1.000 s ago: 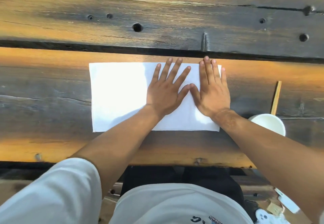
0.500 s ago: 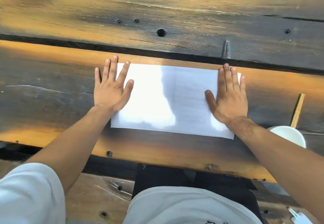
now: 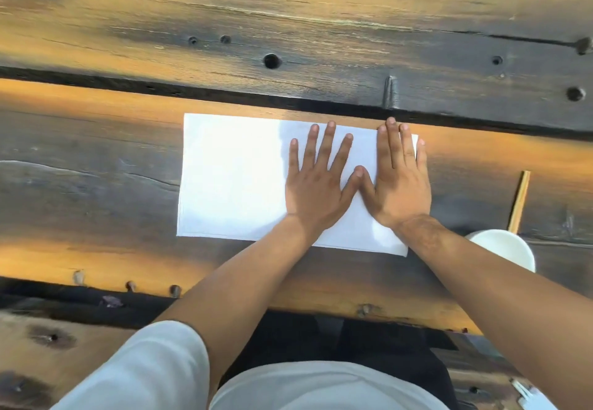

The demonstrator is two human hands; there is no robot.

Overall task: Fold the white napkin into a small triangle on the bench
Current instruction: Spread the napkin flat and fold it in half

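The white napkin [image 3: 231, 178] lies flat as a wide rectangle on the wooden bench plank [image 3: 96, 165]. My left hand [image 3: 316, 185] rests palm down on the napkin's right half, fingers spread. Beside it, my right hand [image 3: 401, 181] presses flat on the napkin's right end, its little finger reaching over the right edge. The two thumbs touch at their tips. Neither hand grips anything. The napkin's left half is uncovered and brightly lit.
A white cup [image 3: 503, 249] stands at the right near my right forearm, with a wooden stick [image 3: 519, 201] lying just beyond it. A dark gap [image 3: 224, 95] separates this plank from the far one. The plank's front edge runs above my lap.
My left hand slid from the napkin's left edge back to its right half, next to my right hand. The right hand stayed on the right end.
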